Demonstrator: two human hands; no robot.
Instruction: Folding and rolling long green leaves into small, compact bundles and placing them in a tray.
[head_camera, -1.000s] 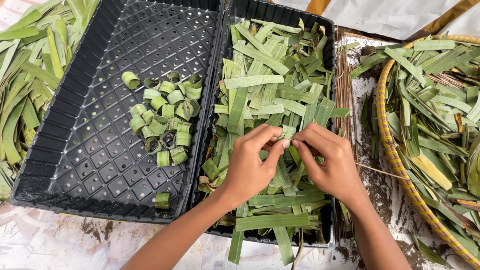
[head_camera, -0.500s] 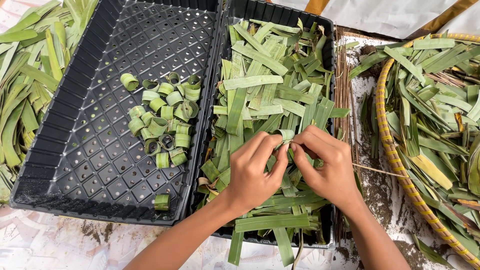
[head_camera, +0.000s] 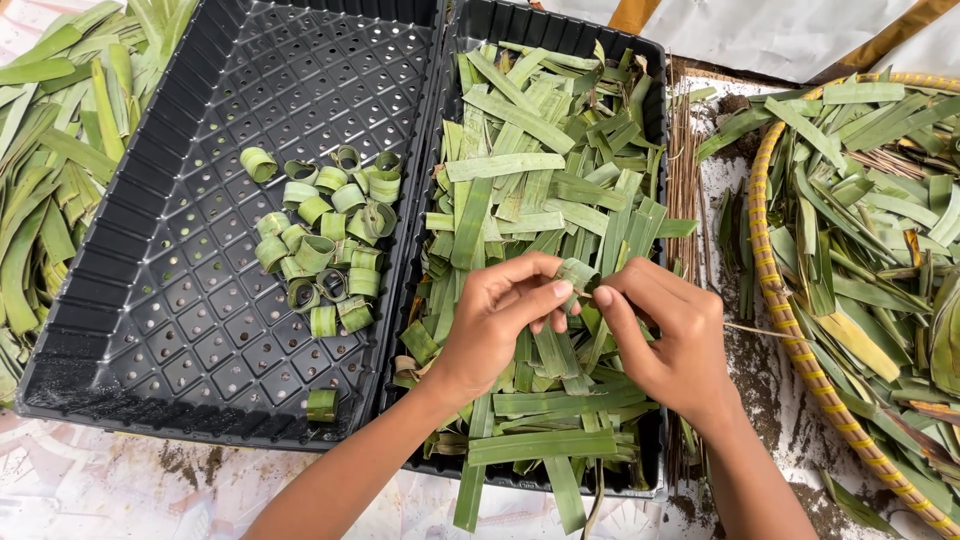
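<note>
My left hand (head_camera: 495, 320) and my right hand (head_camera: 668, 335) meet over the right black tray (head_camera: 655, 90), which is heaped with flat cut green leaf strips (head_camera: 520, 170). Between the fingertips of both hands is one green leaf strip (head_camera: 576, 273), bent into a small curl. The left thumb and forefinger pinch it from the left, and the right thumb and forefinger hold it from the right. Several finished rolled leaf rings (head_camera: 325, 240) lie in the left black perforated tray (head_camera: 120, 300).
Loose long green leaves (head_camera: 50, 170) are piled left of the trays. A round woven basket (head_camera: 775, 300) with more leaves stands at the right. Thin brown leaf ribs (head_camera: 685, 190) lie between the right tray and the basket. One ring (head_camera: 322, 404) sits near the left tray's front edge.
Both hands have stayed over the right tray. The fingers have worked the strip tighter, so it is now more curled between the fingertips.
</note>
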